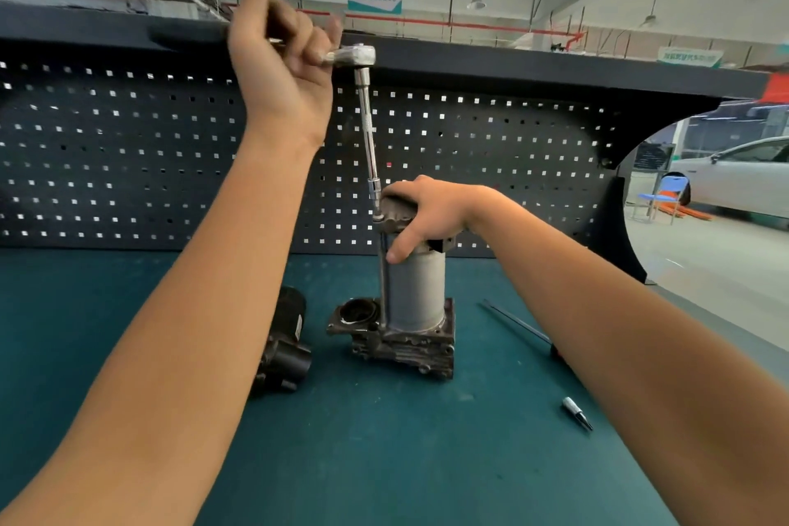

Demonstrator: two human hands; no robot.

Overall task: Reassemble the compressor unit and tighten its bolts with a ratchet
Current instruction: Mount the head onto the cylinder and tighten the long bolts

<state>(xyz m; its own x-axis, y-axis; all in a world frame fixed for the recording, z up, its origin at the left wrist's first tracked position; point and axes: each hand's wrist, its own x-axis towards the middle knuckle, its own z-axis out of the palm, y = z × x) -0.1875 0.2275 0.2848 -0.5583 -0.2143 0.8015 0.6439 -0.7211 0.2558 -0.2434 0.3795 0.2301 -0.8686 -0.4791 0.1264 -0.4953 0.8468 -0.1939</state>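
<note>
Head view: the compressor unit [416, 303] stands upright at the middle of the green table mat [384, 461], in front of a dark pegboard [128, 162]. Its grey cylinder rises from a grimy cast metal base [410, 348], and a round cup-like opening [357, 310] on the base's left side looks dark inside; what it holds cannot be told. The right hand [427, 209] grips the unit's metal top cap [397, 211], fingers draped over it and thumb down on the cylinder. The left hand [281, 68], raised high, has its fingers curled round the handle of the ratchet [354, 56], whose long shiny extension bar [368, 128] slants down to the cap's left edge. A black motor part [286, 337] lies left of the base, a small bit [576, 412] near right.
</note>
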